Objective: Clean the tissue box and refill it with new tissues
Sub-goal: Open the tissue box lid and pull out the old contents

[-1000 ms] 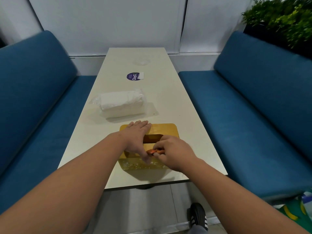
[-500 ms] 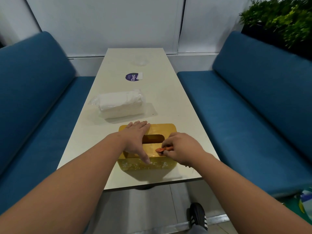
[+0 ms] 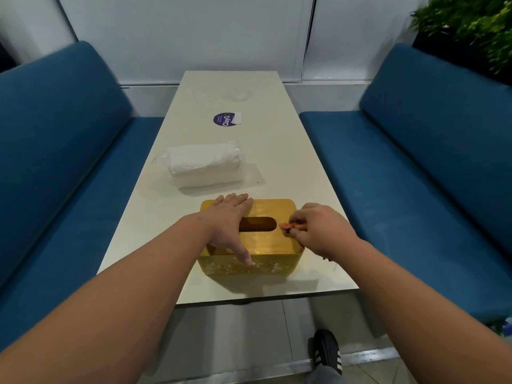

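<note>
Since a second ago the right hand (image 3: 318,231) has slid its orange cloth (image 3: 285,226) from the near middle of the box (image 3: 266,242) out to the right end of the lid, past the slot (image 3: 257,224); the left hand (image 3: 230,223) has stayed where it was.

Blue benches (image 3: 55,162) flank the pale counter (image 3: 291,162) on both sides. On the counter's left half, beyond the box, lies a pack (image 3: 202,164) of white tissues in clear wrap, well apart from both hands. Farther back sits a round purple sticker (image 3: 223,119).

The left hand lies flat on the left part of the lid, fingers straight and reaching its far edge, thumb hanging down the near wall. The yellow box stands at the near end of the counter, lid on, its oval slot dark; pale specks show on the near wall.

The right hand's curled fingers pinch the small orange cloth against the lid's right end, just beside the slot.

On the floor below, a black shoe (image 3: 327,350) with white stripes shows.
</note>
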The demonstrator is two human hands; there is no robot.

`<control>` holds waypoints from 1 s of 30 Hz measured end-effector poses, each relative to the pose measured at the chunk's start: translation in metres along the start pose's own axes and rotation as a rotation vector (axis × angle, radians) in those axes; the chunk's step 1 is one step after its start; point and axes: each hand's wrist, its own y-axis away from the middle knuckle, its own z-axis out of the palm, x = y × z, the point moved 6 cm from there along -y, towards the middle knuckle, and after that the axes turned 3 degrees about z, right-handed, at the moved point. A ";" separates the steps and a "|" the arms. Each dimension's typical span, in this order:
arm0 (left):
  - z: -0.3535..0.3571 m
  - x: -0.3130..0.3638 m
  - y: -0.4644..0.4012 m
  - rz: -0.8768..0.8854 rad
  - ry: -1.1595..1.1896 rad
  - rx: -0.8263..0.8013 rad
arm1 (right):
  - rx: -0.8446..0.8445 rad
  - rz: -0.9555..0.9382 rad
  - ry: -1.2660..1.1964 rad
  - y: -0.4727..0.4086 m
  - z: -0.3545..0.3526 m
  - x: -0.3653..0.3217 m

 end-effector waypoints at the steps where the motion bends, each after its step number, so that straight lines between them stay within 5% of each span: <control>1: 0.000 0.000 0.000 0.000 0.000 0.003 | -0.023 -0.023 0.000 0.006 0.002 -0.002; 23: -0.002 0.002 0.001 0.002 0.006 -0.007 | 0.070 0.033 0.031 -0.022 -0.001 -0.017; 30: -0.002 0.003 0.002 0.001 -0.008 0.005 | 0.041 -0.130 0.008 0.024 0.015 -0.064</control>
